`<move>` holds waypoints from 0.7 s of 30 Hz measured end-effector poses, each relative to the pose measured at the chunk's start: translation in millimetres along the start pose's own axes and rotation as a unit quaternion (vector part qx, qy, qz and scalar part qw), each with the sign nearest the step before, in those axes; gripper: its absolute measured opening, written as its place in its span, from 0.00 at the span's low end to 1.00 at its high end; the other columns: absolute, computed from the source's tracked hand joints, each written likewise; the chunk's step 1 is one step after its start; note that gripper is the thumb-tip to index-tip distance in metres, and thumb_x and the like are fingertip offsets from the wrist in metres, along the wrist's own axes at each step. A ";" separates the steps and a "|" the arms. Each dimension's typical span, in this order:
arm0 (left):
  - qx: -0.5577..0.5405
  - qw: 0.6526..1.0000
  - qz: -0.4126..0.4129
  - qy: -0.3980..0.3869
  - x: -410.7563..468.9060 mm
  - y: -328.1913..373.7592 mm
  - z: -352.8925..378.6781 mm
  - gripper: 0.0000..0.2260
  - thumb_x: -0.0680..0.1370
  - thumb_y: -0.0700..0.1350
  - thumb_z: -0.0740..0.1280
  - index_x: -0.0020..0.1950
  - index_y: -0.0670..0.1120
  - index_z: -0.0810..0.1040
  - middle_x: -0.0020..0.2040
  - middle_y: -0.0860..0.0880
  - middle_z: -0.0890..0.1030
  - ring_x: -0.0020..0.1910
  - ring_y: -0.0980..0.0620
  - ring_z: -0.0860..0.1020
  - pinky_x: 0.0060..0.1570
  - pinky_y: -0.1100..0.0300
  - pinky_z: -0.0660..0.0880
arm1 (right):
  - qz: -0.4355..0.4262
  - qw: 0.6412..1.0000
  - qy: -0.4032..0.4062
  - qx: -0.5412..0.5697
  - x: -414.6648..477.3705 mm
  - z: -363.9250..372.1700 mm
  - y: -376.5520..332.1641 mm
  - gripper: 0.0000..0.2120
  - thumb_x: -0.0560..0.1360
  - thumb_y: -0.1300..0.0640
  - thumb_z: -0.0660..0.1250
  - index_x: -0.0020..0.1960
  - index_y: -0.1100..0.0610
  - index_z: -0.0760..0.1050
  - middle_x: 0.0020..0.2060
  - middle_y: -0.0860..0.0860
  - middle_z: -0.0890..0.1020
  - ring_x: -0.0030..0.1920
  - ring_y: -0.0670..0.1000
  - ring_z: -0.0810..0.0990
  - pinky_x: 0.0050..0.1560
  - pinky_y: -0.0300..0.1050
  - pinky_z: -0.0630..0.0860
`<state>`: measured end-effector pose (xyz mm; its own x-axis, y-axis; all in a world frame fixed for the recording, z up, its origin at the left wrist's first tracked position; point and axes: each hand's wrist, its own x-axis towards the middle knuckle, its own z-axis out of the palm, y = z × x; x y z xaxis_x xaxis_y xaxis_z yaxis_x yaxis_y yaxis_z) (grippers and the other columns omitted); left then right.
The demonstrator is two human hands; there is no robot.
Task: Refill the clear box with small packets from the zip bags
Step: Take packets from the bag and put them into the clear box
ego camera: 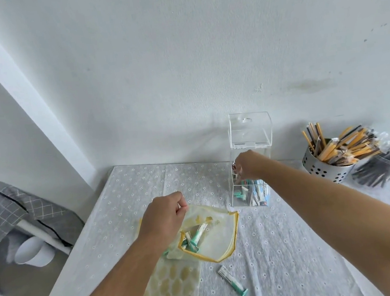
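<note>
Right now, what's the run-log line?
left hand: pinches zip bag edge | right hand: at clear box opening, grip unclear | loose packet: on tablecloth

The cloth-covered table (284, 235) carries the clear box (241, 198), a yellow-edged zip bag (221, 237), a honeycomb-patterned bag (173, 286), a loose packet (231, 281) and a perforated metal cup (322, 168).

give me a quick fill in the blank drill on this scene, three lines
1. The left hand pinches the edge of the zip bag, which has ___ trim.
2. The right hand is at the clear box, whose lid stands ___.
3. The perforated metal holder stands to the ___ of the clear box.

Missing words: yellow; open; right.
</note>
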<state>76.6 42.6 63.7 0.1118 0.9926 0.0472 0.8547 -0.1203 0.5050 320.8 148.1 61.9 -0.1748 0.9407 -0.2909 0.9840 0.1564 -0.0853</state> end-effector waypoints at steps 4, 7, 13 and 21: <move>-0.001 1.000 0.004 0.000 0.4 2.2 -0.6 0.04 0.75 0.42 0.67 0.40 0.48 0.77 0.26 0.56 0.71 0.29 0.53 0.72 0.32 0.61 0.68 | -0.014 0.997 0.045 0.066 -9.3 -11.5 -0.3 0.10 0.75 0.60 0.65 0.54 0.62 0.80 0.54 0.55 0.82 0.54 0.54 0.81 0.57 0.45 0.77; -0.005 1.000 -0.004 0.004 -0.1 4.0 -1.8 0.04 0.75 0.42 0.67 0.41 0.47 0.78 0.27 0.55 0.72 0.31 0.51 0.73 0.32 0.61 0.69 | -0.019 0.980 0.095 0.176 -26.4 -21.7 -6.7 0.09 0.72 0.60 0.70 0.52 0.58 0.81 0.49 0.55 0.83 0.47 0.52 0.82 0.47 0.40 0.77; -0.025 0.999 -0.027 0.021 -4.6 6.7 -8.5 0.04 0.75 0.41 0.66 0.40 0.46 0.78 0.30 0.52 0.74 0.34 0.48 0.76 0.36 0.55 0.76 | -0.064 0.907 0.091 0.406 -89.3 -21.8 -43.5 0.06 0.71 0.64 0.72 0.46 0.55 0.81 0.38 0.51 0.82 0.38 0.48 0.80 0.47 0.44 0.80; -0.041 0.998 -0.005 0.044 -19.1 8.7 -6.5 0.04 0.74 0.42 0.67 0.40 0.45 0.77 0.29 0.50 0.76 0.34 0.45 0.78 0.38 0.52 0.78 | -0.137 0.944 -0.029 0.297 -109.9 46.4 -107.6 0.11 0.72 0.63 0.70 0.55 0.60 0.80 0.48 0.54 0.84 0.50 0.51 0.82 0.56 0.40 0.77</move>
<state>78.6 22.7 72.8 0.0564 0.9918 0.1151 0.8102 -0.1128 0.5752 232.5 13.9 58.8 -0.4395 0.8681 -0.2306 0.7107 0.1791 -0.6803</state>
